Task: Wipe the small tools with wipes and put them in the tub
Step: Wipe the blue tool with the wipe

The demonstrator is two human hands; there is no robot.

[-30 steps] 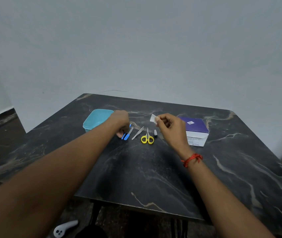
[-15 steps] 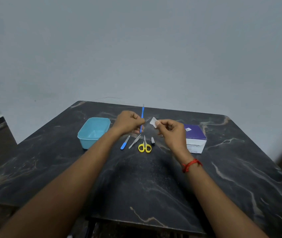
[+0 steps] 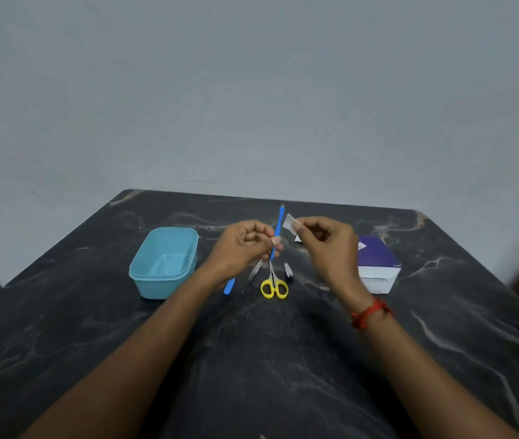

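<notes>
My left hand (image 3: 245, 245) pinches a thin blue stick tool (image 3: 278, 228) and holds it upright above the table. My right hand (image 3: 328, 245) pinches a small white wipe (image 3: 290, 222) just right of the stick's top, close to it but apart. On the table below lie a second blue tool (image 3: 229, 286), metal tweezers (image 3: 253, 271), yellow-handled scissors (image 3: 273, 285) and a small dark clipper (image 3: 288, 270). The light blue tub (image 3: 144, 274) sits to the left with nothing in it.
A purple and white box (image 3: 377, 264) stands at the right, behind my right hand. The dark marble table (image 3: 267, 359) ends at a grey wall behind. A red thread band (image 3: 367, 313) circles my right wrist.
My left hand picked the blue stick tool up from the row and raised it upright. My right hand kept the wipe and now holds it next to the stick's top.
</notes>
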